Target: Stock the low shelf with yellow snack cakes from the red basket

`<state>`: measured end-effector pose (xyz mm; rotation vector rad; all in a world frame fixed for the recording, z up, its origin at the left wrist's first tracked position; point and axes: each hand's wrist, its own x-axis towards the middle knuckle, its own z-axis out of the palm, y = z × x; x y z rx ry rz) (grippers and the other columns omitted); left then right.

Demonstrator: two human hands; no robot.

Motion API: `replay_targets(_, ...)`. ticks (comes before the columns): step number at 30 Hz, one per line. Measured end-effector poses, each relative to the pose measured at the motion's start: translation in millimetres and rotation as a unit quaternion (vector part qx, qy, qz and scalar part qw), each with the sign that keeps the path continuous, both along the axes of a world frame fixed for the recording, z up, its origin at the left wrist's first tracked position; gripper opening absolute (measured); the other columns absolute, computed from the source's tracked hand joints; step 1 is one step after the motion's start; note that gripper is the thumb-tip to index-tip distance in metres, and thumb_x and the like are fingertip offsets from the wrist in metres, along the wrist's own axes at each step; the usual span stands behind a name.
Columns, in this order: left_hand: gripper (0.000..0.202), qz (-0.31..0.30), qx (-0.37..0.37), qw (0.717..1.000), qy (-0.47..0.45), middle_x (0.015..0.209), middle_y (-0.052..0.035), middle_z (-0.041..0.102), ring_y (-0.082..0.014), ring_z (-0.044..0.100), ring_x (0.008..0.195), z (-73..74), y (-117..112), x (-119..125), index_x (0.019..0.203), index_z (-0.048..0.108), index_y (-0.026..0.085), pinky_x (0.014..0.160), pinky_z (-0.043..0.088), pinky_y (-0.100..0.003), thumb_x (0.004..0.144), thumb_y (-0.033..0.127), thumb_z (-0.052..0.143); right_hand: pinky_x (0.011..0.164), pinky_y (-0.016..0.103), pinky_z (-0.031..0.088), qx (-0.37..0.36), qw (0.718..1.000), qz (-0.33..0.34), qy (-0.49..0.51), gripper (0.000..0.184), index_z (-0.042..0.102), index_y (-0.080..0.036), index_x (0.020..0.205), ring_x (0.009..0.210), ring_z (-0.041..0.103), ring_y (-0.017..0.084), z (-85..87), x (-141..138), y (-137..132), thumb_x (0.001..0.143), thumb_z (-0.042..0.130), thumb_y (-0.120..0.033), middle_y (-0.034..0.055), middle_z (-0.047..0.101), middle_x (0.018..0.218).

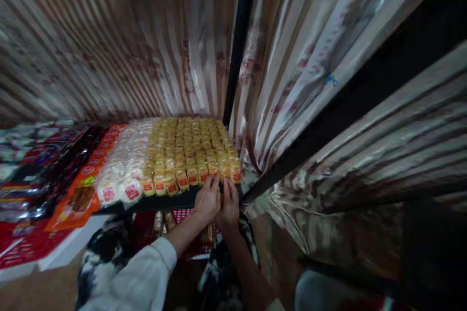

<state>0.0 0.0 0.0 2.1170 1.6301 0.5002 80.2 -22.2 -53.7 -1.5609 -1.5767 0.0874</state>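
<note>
Rows of small yellow packets (189, 148) with red labels fill a dark shelf (164, 201) in front of me. Both my hands meet at the shelf's front right edge. My left hand (207, 199), in a white sleeve, has its fingers curled on the front row packet near the edge. My right hand (229, 201) presses beside it, fingers bent up against the same packets. What exactly each finger grips is too dim to make out.
White round packets (124, 175) and orange packs (82, 189) lie left of the yellow ones, dark and red wrappers (32, 175) further left. Corrugated metal sheets (127, 43) wall the back and right. A black post (239, 43) stands at the corner.
</note>
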Motion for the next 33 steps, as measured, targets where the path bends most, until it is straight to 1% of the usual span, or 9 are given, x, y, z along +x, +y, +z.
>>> replay_targets(4, 0.046, 0.036, 0.003, 0.999, 0.0, 0.125, -0.0126, 0.047, -0.0204, 0.051, 0.109, 2.9, -2, 0, 0.13, 0.04, 0.011, 0.094, 0.043, -0.032, 0.086, 0.02, 0.031, 0.098, 0.041, 0.038, -0.02, 1.0, 0.011, 0.003, 0.049, 0.029, -0.017, 0.138, 0.123, 0.037, 0.021, 2.9, 1, 1, 0.09, 0.034, -0.029, 0.0143, 0.041, 0.13)
replay_targets(8, 0.046, 0.058, 0.014, 0.998, -0.007, 0.124, -0.0134, 0.047, -0.0196, 0.05, 0.111, -0.7, -6, -3, 0.13, 0.039, 0.011, 0.095, 0.043, -0.03, 0.085, 0.019, 0.033, 0.099, 0.04, 0.038, -0.017, 1.0, 0.007, 0.022, 0.047, 0.032, -0.017, 0.137, 0.121, 0.039, 0.02, 8.1, -1, -2, 0.091, 0.031, -0.027, 0.0136, 0.043, 0.129)
replay_targets(13, 0.048, 0.044, 0.011, 0.999, -0.005, 0.124, -0.0136, 0.046, -0.0197, 0.05, 0.11, -6.8, -7, -7, 0.131, 0.037, 0.011, 0.095, 0.043, -0.031, 0.085, 0.019, 0.032, 0.097, 0.038, 0.039, -0.028, 1.0, -0.001, 0.0, 0.046, 0.036, -0.018, 0.135, 0.118, 0.04, 0.021, 11.9, -3, -2, 0.09, 0.034, -0.026, 0.0126, 0.043, 0.128)
replay_targets(18, 0.049, 0.055, -0.013, 0.998, -0.017, 0.125, -0.0148, 0.045, -0.0208, 0.048, 0.113, -4.7, -5, -8, 0.132, 0.037, 0.008, 0.097, 0.04, -0.03, 0.084, 0.018, 0.032, 0.091, 0.036, 0.043, -0.065, 0.998, -0.008, -0.016, 0.047, 0.04, -0.02, 0.133, 0.106, 0.045, 0.02, 11.6, -3, 2, 0.086, 0.037, -0.021, 0.0118, 0.041, 0.127)
replay_targets(21, 0.05, 0.043, -0.014, 0.999, -0.03, 0.125, -0.016, 0.044, -0.0213, 0.048, 0.113, -3.2, -4, -8, 0.132, 0.037, 0.006, 0.097, 0.04, -0.032, 0.083, 0.017, 0.033, 0.09, 0.035, 0.044, -0.069, 0.998, -0.01, -0.005, 0.048, 0.04, -0.021, 0.133, 0.106, 0.046, 0.02, 11.0, -4, 2, 0.085, 0.038, -0.022, 0.0112, 0.04, 0.128)
replay_targets(25, 0.048, 0.032, -0.002, 0.998, -0.049, 0.125, -0.0167, 0.044, -0.0219, 0.047, 0.114, -3.6, -5, -9, 0.13, 0.038, 0.006, 0.097, 0.041, -0.034, 0.084, 0.017, 0.032, 0.089, 0.032, 0.045, -0.07, 0.997, 0.012, 0.031, 0.048, 0.04, -0.022, 0.132, 0.101, 0.049, 0.016, 10.2, -1, 1, 0.085, 0.036, -0.02, 0.0104, 0.038, 0.129)
replay_targets(28, 0.044, 0.032, 0.014, 0.997, -0.075, 0.124, -0.0145, 0.046, -0.0197, 0.048, 0.112, -5.8, -7, -12, 0.127, 0.043, 0.009, 0.097, 0.041, -0.033, 0.085, 0.017, 0.03, 0.093, 0.034, 0.043, -0.055, 0.997, 0.022, 0.044, 0.048, 0.043, -0.022, 0.13, 0.104, 0.048, 0.017, 10.1, 2, 1, 0.083, 0.034, -0.017, 0.0101, 0.039, 0.126)
replay_targets(31, 0.04, 0.011, 0.037, 0.994, -0.1, 0.121, -0.0115, 0.048, -0.0172, 0.05, 0.11, -9.8, -12, -17, 0.123, 0.046, 0.013, 0.096, 0.042, -0.032, 0.086, 0.016, 0.03, 0.094, 0.035, 0.042, -0.044, 0.998, 0.028, 0.046, 0.05, 0.044, -0.02, 0.13, 0.107, 0.047, 0.018, 11.0, 3, 2, 0.081, 0.034, -0.015, 0.0106, 0.041, 0.121)
replay_targets(33, 0.038, 0.001, 0.046, 0.993, -0.107, 0.119, -0.0109, 0.049, -0.017, 0.051, 0.108, -12.5, -16, -22, 0.121, 0.047, 0.015, 0.095, 0.044, -0.033, 0.086, 0.016, 0.031, 0.094, 0.036, 0.042, -0.052, 0.997, 0.036, 0.035, 0.051, 0.043, -0.018, 0.13, 0.108, 0.046, 0.018, 12.7, 1, 4, 0.08, 0.035, -0.014, 0.0112, 0.043, 0.12)
